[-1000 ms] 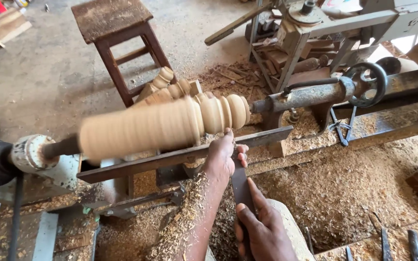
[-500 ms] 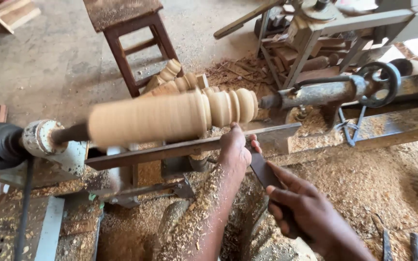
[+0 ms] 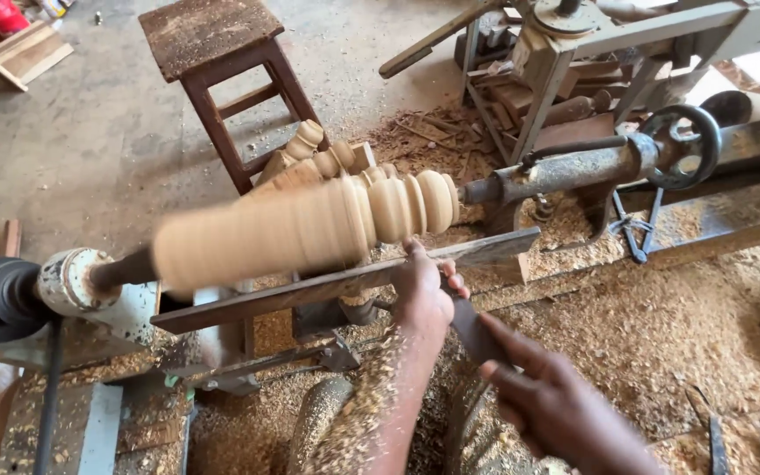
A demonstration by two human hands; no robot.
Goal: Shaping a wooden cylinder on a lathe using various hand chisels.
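The spindle (image 3: 310, 230) lay just above and ahead of my hands, its long axis running left to right from the headstock (image 3: 72, 286) toward the tailstock (image 3: 565, 171), tilted a little upward at the right; its surface was blurred, so I judged it to be turning. The beaded end sat at the right, almost directly over my left hand (image 3: 422, 295), which made that hand the nearer one. It was curled down over the tool rest (image 3: 310, 286), a long flat bar lying roughly parallel to the spindle and just below it, with the fingers pinning the chisel (image 3: 472, 330) against the bar. My right hand (image 3: 556, 405) sat lower and closer to me, well back from the wood, closed around the chisel's near end, so the blade ran diagonally up and left from right hand to left. I could not tell whether the tip actually touched the wood, since my left hand hid it. My left forearm was coated in shavings. Below, the bed and floor were heaped with sawdust (image 3: 661, 334). Beyond the lathe stood a wooden stool (image 3: 222, 53) on bare concrete, with a few finished turnings (image 3: 310, 154) leaning by it, and a handwheel (image 3: 683, 145) at the far right.
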